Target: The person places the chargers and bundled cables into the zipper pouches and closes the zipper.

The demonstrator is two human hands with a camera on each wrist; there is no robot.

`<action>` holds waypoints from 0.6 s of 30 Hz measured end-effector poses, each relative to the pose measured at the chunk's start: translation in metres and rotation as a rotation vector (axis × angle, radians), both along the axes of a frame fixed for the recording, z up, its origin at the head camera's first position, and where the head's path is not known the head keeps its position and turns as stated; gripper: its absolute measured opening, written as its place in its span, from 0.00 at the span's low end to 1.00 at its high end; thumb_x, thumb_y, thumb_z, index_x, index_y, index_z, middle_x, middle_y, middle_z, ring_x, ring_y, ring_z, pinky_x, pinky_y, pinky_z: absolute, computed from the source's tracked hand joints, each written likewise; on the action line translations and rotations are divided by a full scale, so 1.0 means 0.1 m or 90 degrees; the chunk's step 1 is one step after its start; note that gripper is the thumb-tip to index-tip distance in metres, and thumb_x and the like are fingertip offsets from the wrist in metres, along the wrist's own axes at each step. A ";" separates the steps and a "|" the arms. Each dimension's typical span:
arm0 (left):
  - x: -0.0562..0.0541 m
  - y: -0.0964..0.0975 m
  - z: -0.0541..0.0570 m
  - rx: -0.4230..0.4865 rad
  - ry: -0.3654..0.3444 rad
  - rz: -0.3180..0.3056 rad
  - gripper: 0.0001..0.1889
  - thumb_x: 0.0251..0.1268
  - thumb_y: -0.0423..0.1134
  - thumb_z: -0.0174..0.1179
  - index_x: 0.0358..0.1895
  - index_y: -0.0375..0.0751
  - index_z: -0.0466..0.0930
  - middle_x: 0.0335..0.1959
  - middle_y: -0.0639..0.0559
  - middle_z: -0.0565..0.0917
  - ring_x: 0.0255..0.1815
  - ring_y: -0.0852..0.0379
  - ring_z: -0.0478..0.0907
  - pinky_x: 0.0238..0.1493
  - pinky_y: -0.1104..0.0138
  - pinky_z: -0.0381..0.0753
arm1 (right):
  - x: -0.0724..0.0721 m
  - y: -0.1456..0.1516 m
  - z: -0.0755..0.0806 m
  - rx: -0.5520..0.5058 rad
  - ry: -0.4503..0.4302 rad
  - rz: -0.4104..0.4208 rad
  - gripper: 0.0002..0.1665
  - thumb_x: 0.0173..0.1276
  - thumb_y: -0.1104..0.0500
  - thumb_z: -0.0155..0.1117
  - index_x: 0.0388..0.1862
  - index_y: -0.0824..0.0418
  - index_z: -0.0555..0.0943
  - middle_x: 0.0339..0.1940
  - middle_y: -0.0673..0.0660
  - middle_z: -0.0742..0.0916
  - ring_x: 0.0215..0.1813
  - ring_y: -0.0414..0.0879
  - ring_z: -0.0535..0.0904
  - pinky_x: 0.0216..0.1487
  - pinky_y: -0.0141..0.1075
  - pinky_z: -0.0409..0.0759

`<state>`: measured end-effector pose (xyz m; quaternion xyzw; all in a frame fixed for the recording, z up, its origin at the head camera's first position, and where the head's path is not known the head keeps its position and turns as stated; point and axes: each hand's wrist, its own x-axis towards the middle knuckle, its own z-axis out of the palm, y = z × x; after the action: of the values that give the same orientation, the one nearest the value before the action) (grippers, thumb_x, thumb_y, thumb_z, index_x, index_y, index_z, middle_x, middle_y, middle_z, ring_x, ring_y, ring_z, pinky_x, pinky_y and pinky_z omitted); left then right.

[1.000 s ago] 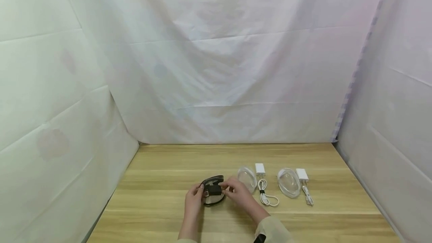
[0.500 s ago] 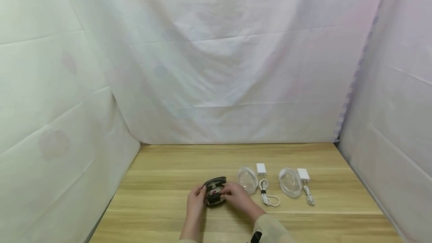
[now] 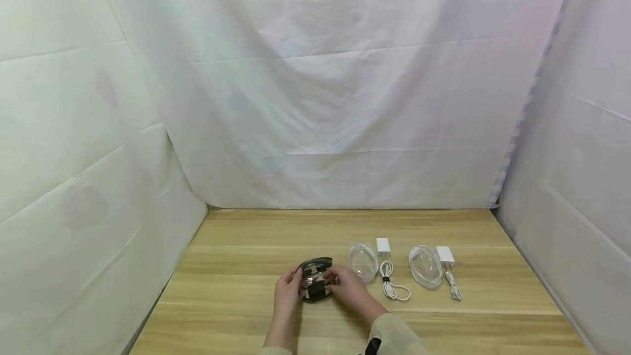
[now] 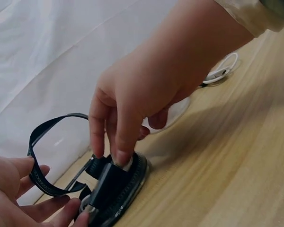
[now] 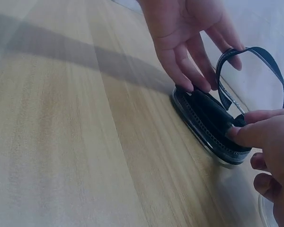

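Note:
A small round clear case with black zipper trim [image 3: 317,264] stands unzipped on the wooden table, its lid raised. Inside the case lies a black block [image 4: 104,187] that looks like a charger. My left hand [image 3: 287,292] pinches the raised lid's black rim [image 5: 274,71], while other fingers reach down to the near end of the case. On the other side, my right hand [image 3: 347,287] pinches the block's end between thumb and fingers, down within the case. Fingers and trim partly hide the case's inside.
Right of my hands lie two clear round cases, a nearer one [image 3: 350,263] and a farther one [image 3: 413,270]. Beside them are white chargers [image 3: 383,246] [image 3: 445,255] and bundled white cables [image 3: 386,272] [image 3: 453,286]. White cloth [image 3: 315,97] hangs behind the table.
My right hand has lowered the black block from above the case into its near part. The left hand keeps its hold on the lid; hands and case appear slightly further right.

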<state>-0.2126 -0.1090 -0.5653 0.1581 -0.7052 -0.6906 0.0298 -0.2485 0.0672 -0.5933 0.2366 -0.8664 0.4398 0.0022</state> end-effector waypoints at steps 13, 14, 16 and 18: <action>-0.10 0.00 0.08 0.013 -0.025 -0.008 0.19 0.74 0.39 0.52 0.58 0.27 0.75 0.42 0.34 0.80 0.30 0.54 0.76 0.26 0.67 0.77 | 0.02 -0.02 0.03 0.064 0.008 -0.030 0.15 0.51 0.69 0.73 0.38 0.57 0.84 0.34 0.47 0.86 0.38 0.44 0.81 0.39 0.38 0.81; -0.10 -0.01 0.08 0.008 -0.027 -0.009 0.18 0.74 0.38 0.52 0.58 0.27 0.75 0.40 0.35 0.81 0.28 0.55 0.76 0.25 0.69 0.76 | 0.03 -0.02 0.03 0.067 0.010 -0.031 0.15 0.51 0.68 0.73 0.38 0.57 0.84 0.34 0.48 0.86 0.38 0.44 0.82 0.40 0.38 0.81; -0.12 -0.02 0.08 0.002 -0.026 -0.014 0.17 0.75 0.38 0.52 0.56 0.28 0.76 0.37 0.36 0.81 0.26 0.56 0.75 0.23 0.70 0.73 | 0.03 -0.01 0.03 0.063 0.011 -0.036 0.14 0.52 0.68 0.73 0.38 0.57 0.84 0.37 0.50 0.87 0.40 0.45 0.82 0.41 0.40 0.81; -0.13 -0.04 0.08 0.002 -0.023 -0.020 0.17 0.74 0.38 0.52 0.55 0.28 0.77 0.36 0.38 0.81 0.26 0.56 0.76 0.23 0.70 0.73 | 0.05 -0.01 0.03 0.056 0.005 -0.047 0.13 0.53 0.67 0.73 0.38 0.57 0.84 0.41 0.53 0.87 0.41 0.46 0.81 0.42 0.41 0.81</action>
<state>-0.2252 -0.1128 -0.5576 0.1592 -0.7070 -0.6890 0.0063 -0.2439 0.0665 -0.5903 0.2059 -0.8930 0.4002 0.0115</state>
